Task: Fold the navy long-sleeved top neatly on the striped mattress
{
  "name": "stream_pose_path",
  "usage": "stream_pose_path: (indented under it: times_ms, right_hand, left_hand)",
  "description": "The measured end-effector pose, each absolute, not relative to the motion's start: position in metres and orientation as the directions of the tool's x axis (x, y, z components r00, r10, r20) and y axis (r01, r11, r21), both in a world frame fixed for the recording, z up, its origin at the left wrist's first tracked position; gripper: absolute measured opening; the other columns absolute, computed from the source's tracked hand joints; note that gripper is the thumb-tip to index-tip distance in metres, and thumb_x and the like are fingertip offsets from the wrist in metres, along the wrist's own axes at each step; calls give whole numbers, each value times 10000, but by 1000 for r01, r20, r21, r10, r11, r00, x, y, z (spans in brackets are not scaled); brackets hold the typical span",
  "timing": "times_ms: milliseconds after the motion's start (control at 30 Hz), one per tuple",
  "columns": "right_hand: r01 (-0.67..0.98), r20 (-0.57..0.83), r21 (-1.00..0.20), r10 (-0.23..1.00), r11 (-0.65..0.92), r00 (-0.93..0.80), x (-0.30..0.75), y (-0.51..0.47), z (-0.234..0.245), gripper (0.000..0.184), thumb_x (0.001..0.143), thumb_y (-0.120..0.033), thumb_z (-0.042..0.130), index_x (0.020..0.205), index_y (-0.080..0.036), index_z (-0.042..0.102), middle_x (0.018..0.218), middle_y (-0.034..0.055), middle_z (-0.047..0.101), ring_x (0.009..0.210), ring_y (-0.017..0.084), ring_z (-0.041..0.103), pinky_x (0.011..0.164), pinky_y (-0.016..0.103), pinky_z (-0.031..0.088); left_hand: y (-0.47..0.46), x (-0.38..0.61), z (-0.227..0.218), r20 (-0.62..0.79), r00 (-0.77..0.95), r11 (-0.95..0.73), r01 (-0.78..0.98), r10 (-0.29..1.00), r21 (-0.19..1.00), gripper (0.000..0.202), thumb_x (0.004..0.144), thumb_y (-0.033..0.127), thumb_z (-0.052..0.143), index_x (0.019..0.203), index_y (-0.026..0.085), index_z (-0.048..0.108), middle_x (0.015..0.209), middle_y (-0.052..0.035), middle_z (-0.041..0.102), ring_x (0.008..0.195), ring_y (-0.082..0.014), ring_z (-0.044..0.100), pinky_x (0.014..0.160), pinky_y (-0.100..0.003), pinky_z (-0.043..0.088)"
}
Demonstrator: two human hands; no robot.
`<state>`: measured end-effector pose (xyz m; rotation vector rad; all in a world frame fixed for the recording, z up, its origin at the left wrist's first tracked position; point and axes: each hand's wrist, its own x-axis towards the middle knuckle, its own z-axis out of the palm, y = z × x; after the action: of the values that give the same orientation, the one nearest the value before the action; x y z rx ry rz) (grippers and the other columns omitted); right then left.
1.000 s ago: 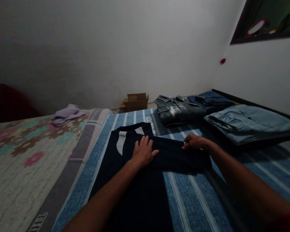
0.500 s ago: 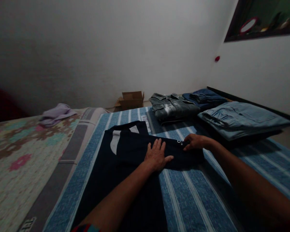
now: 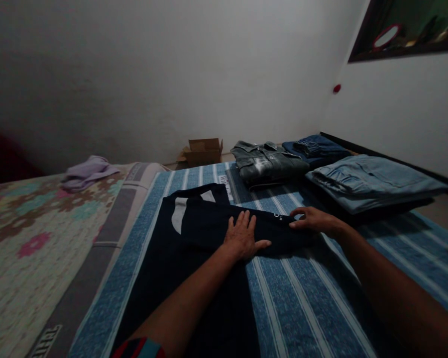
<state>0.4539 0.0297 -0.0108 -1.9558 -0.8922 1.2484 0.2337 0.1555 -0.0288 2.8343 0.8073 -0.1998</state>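
Note:
A dark navy shirt [image 3: 194,258] with a white patch near its collar lies flat on the blue striped sheet [image 3: 294,308]. One sleeve is laid out to the right. My left hand [image 3: 242,237] rests flat on that sleeve, fingers spread. My right hand [image 3: 310,219] touches the sleeve's far end with its fingertips, near a small metal stud, and holds nothing.
Folded clothes sit at the back right: a grey-green denim jacket [image 3: 266,162], dark blue jeans [image 3: 315,147] and light blue jeans [image 3: 373,180]. A lilac cloth [image 3: 85,171] lies on the floral cover [image 3: 30,233] at left. A cardboard box [image 3: 203,150] stands by the wall.
My left hand slid to the right along the sleeve and stopped. My right hand loosened from a pinch on the sleeve's end to a light fingertip touch.

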Motion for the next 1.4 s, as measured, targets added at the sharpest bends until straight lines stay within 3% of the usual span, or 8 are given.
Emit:
stream_pose_path:
  times_ms: [233,467,567,733,1000,1133,1267,1400]
  right_hand:
    - [-8,-357,-890,687,-455,633,419,-8,-14,714,676,-498,688,1261,-204,402,982,105,602,676,191,618,427,253,491]
    - [-72,-319,-913,594,-400,738,398,-11,-23,755,634,-407,726,1267,-205,367,802,24,562,488,144,560,352,249,448]
    - [-75,-267,-943,607,-323,748,395,-12,-32,714,601,-336,738,1220,-205,405,686,-20,553,442,137,540,337,221,404]
    - [-157,-251,-966,621,-203,743,393,-17,-43,651,560,-283,748,1144,-207,472,690,-11,627,489,159,586,389,229,436]
    - [-167,-265,-963,635,-211,725,398,-23,-45,636,539,-271,777,1111,-189,511,736,15,668,474,151,589,372,216,431]
    - [-176,-278,-959,627,-221,727,401,-24,-49,619,568,-258,765,1129,-195,511,755,26,669,478,154,592,394,233,456]
    - [-157,-277,-958,634,-239,722,402,-26,-47,613,585,-277,757,1143,-191,517,812,46,674,498,162,603,414,251,475]
    - [-166,-310,-944,599,-285,738,400,-26,-44,656,576,-280,763,1172,-179,509,857,62,668,524,161,608,439,256,489]
  left_hand:
    - [151,239,-14,-225,831,-815,549,509,187,927,736,697,452,1411,90,263,1502,-201,136,1381,-349,75,1074,-557,89]
    - [125,256,-11,-88,926,-875,376,368,305,478,877,357,417,1299,133,414,1442,-151,334,1338,-264,277,1063,-430,252]
    - [117,263,-22,-40,948,-892,311,316,328,476,911,375,359,1326,143,380,1444,-127,337,1335,-247,278,1057,-418,268]
    - [113,263,-41,-80,952,-904,306,296,298,613,925,508,228,1404,126,259,1515,-122,171,1391,-261,87,1094,-518,111]
    - [112,267,-45,-152,950,-903,308,274,298,689,898,564,233,1428,125,203,1525,-129,112,1395,-280,28,1085,-538,88]
    - [126,261,-28,-165,968,-902,239,191,360,648,898,539,300,1403,136,266,1512,-143,166,1386,-298,103,1072,-530,150]
    - [146,249,-5,-95,992,-892,111,77,439,471,924,384,343,1308,123,420,1438,-132,350,1337,-259,276,1056,-414,257]
    - [148,243,-7,-216,974,-910,155,75,385,458,907,369,391,1296,132,443,1425,-129,375,1321,-263,310,1039,-414,280]
